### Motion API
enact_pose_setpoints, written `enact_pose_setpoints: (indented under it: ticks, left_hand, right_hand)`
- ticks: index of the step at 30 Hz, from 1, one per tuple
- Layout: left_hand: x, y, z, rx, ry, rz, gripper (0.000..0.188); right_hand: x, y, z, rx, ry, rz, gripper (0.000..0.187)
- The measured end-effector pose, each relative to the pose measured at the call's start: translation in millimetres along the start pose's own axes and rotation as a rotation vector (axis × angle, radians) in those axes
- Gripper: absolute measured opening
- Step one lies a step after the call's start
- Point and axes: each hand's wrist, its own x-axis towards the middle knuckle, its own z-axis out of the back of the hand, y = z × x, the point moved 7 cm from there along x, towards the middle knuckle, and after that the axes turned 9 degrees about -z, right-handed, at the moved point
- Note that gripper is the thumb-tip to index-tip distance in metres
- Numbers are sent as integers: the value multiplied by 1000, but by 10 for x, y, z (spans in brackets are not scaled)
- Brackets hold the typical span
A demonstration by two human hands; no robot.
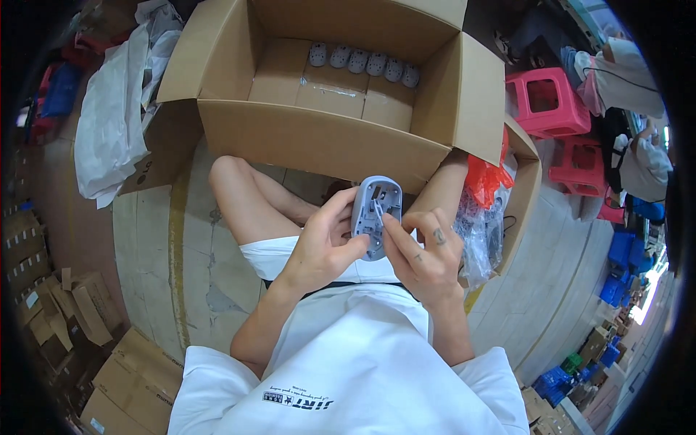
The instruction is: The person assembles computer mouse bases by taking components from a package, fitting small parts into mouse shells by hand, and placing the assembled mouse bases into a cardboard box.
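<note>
My left hand grips a grey oval plastic housing by its left side, tilted up in front of my lap. Its hollow inside faces me and shows ribs, small dark parts and a slim pale piece. My right hand is closed in a pinch at the housing's right edge, with thumb and forefinger at the lower end of that pale piece. Whether the fingertips hold the piece or only touch it is hard to make out.
A large open cardboard box stands beyond my knees, with several small grey plastic parts in a row inside. To its right, another carton holds clear plastic bags and a red bag. Pink stools and a person are farther right.
</note>
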Motion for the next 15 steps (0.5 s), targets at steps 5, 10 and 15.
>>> enact_pose_setpoints:
  ticks: [5,10,15]
  left_hand:
    - [21,13,-13,-5,-1,-31,61]
    - [27,-3,-38,-1,6,-36,62]
    - [30,3,-70,-6,19,-25,62]
  right_hand:
    - [12,61,-9,-86,17,59,27]
    - [22,89,50,-66,-35,71,26]
    - [-6,50,32,-54,7,39,28]
